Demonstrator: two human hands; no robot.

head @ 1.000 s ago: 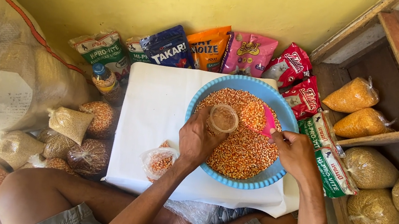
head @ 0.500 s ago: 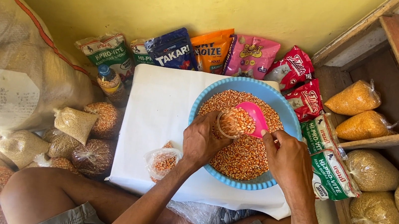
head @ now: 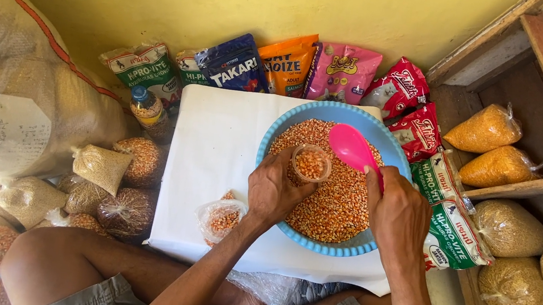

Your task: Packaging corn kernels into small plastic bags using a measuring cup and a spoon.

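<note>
A blue bowl (head: 273, 138) full of orange corn kernels (head: 337, 204) rests on a white board (head: 218, 140). My left hand (head: 272, 192) holds a small clear plastic bag (head: 310, 164) over the bowl, its mouth open and partly filled with kernels. My right hand (head: 399, 215) grips a pink scoop (head: 352, 147) by its handle, the scoop raised just right of the bag's mouth. A small filled bag of kernels (head: 220, 218) lies on the board, left of the bowl.
Colourful feed packets (head: 288, 66) lean against the yellow wall behind the board. Filled clear bags of grain (head: 105, 174) lie at left beside a big white sack (head: 10, 109). A wooden shelf (head: 520, 181) with more grain bags stands at right. My bent knee (head: 47, 263) is below.
The right hand took up the pink scoop and lifted it from the kernels up beside the bag. The bag in the left hand has gained kernels and shifted slightly.
</note>
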